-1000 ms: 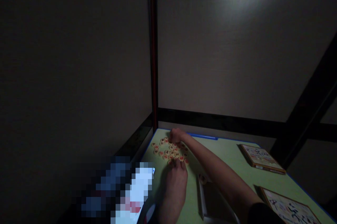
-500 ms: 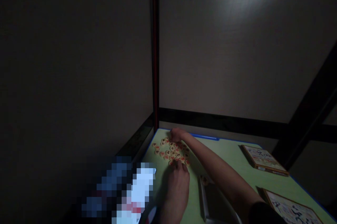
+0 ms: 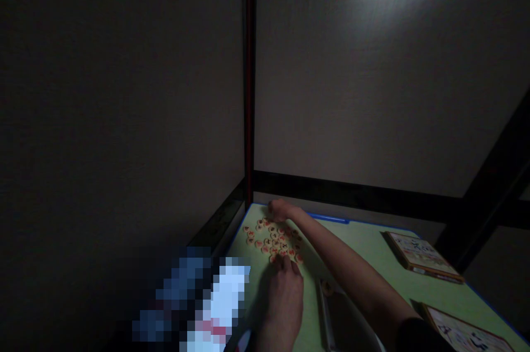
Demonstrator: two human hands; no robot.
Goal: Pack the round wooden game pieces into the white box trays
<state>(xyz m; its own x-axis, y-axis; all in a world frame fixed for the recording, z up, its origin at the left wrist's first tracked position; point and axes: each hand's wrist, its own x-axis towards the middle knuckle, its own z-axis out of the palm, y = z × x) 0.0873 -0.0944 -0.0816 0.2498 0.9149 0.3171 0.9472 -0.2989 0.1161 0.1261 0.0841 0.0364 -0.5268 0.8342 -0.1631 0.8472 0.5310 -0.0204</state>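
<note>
Just below the frame's centre, round pieces (image 3: 275,243) marked red or black lay spread on a green table (image 3: 364,235). At their upper edge the right hand (image 3: 281,210) was curled; at their lower edge the left hand (image 3: 285,286) had its fingers bent together. Whether either gripped a piece, I couldn't tell. Two flat boxes (image 3: 424,252) lay at lower right.

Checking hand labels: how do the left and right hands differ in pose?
The left hand is at the near edge of the xiangqi pieces; the right hand is at their far side. The left hand's forearm runs bare to the picture's bottom; the right hand's forearm slants to a black sleeve at lower right. Both are bare; whether either grips a piece is unclear.
</note>
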